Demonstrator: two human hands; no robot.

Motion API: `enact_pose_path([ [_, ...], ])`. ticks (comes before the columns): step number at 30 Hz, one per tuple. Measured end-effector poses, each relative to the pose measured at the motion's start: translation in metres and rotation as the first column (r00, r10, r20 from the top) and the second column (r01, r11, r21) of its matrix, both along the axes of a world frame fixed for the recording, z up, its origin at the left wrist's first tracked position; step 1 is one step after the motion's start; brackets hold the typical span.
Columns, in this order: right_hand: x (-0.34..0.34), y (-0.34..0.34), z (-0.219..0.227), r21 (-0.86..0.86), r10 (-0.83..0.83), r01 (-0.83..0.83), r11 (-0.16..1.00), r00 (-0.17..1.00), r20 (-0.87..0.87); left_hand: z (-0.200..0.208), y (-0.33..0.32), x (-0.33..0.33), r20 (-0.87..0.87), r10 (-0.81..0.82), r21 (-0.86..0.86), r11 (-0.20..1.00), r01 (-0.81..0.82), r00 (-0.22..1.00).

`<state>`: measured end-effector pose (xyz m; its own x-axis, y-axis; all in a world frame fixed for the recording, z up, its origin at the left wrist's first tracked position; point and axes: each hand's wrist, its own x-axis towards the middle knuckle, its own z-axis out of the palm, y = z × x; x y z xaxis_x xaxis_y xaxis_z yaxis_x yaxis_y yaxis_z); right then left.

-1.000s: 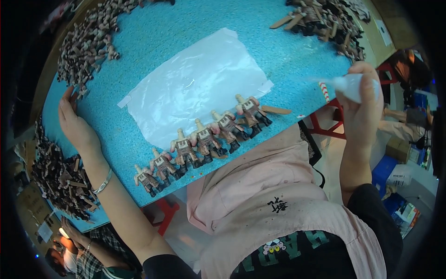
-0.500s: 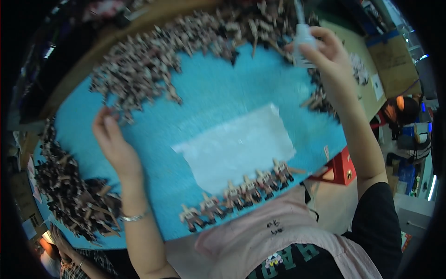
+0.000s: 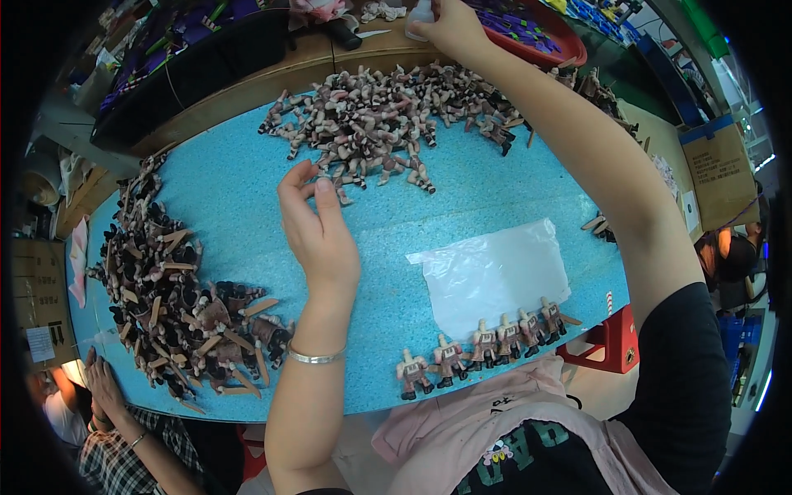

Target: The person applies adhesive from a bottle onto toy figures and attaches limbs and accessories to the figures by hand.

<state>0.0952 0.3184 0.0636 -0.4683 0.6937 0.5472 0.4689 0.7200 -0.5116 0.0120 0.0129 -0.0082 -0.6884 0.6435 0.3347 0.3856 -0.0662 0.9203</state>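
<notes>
With my right hand (image 3: 459,33) I grip a small white plastic bottle (image 3: 420,18) at the wooden ledge beyond the table; its top is cut off by the picture's edge. My left hand (image 3: 320,227) hovers at the near left side of a pile of small figure parts (image 3: 363,111), fingers loosely curled, thumb apart, nothing visible in it. Several small figures (image 3: 484,342) stand in a slanting row along the near table edge. Just behind that row lies a whitish plastic sheet (image 3: 499,272).
A heap of darker figure parts with tan sticks (image 3: 194,318) covers the left of the blue table (image 3: 247,198). Beyond the wooden ledge (image 3: 309,58) are a black bin (image 3: 194,78) and a red tray (image 3: 569,51). A person's hand (image 3: 103,384) rests at the lower left.
My right hand has carried the bottle leftward and farther away, from above the pile's right side to the ledge. The whole view has shifted; my left hand stays near the same pile.
</notes>
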Motion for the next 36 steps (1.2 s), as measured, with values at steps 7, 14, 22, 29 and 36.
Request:
enact_pose_path([
  [7,0.045,-0.058,0.005,0.229,0.077,-0.07,0.971,0.997,-0.023,0.003,-0.003,0.003,0.015,0.01,-0.031,0.999,-0.01,1.0],
  [14,0.068,-0.181,-0.012,-0.314,0.348,-0.239,0.919,0.865,0.362,-0.007,-0.003,0.0,-0.014,0.008,-0.001,1.0,-0.008,1.0],
  [22,0.047,-0.187,-0.035,-0.09,0.082,-0.041,0.995,0.849,0.523,-0.009,0.003,-0.022,0.068,-0.007,0.02,1.0,0.005,0.998],
  [29,0.143,-0.159,-0.012,0.029,0.027,-0.052,0.998,0.834,0.551,-0.001,0.007,-0.018,0.066,-0.096,0.063,0.994,0.092,0.993],
  [36,0.257,-0.236,0.014,-0.391,0.315,-0.288,0.874,0.949,0.005,-0.011,-0.025,-0.043,0.316,0.023,0.192,0.977,-0.087,0.948],
])
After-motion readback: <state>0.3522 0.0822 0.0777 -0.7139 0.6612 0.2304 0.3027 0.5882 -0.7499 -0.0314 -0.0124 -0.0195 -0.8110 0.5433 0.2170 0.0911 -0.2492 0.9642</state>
